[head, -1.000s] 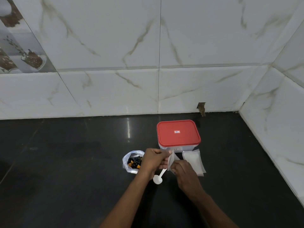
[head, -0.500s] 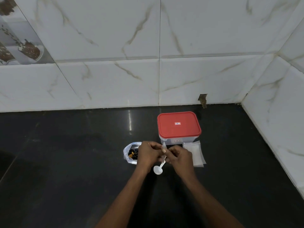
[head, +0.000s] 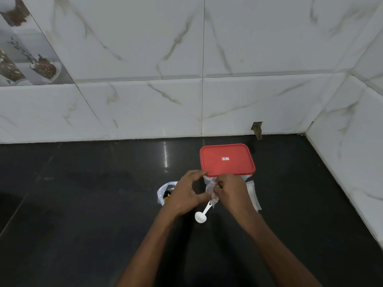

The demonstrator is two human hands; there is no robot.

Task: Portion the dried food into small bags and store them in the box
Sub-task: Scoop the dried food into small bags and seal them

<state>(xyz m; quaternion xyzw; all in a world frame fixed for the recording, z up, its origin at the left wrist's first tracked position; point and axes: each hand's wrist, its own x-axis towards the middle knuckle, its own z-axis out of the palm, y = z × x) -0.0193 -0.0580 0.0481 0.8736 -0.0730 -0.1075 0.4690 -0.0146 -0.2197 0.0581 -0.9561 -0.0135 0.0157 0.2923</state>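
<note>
Small clear bag (head: 211,191) just in front of red-lidded box (head: 227,160), pinched by right hand (head: 232,191). Left hand (head: 186,193) curled at bag edge, grip unclear. Dried food pouch (head: 165,193) front-left of box, white scoop (head: 202,215) in front. Risk: thin film slips, bag mouth won't open.

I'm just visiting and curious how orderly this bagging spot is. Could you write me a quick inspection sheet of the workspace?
Surface: black counter, glossy, with light reflections.
Job's things: box with its red lid on; open food bag left of the hands; white scoop lying on the counter; small bag held up; spare bags lying in front of the box, to the right.
Clutter: nothing seen.
Hands: right hand pinches the small bag; left hand is curved beside it, grip unclear.
Cables: nothing seen.
Surroundings: white marble-look wall tiles; a small hole at the wall's foot.
</note>
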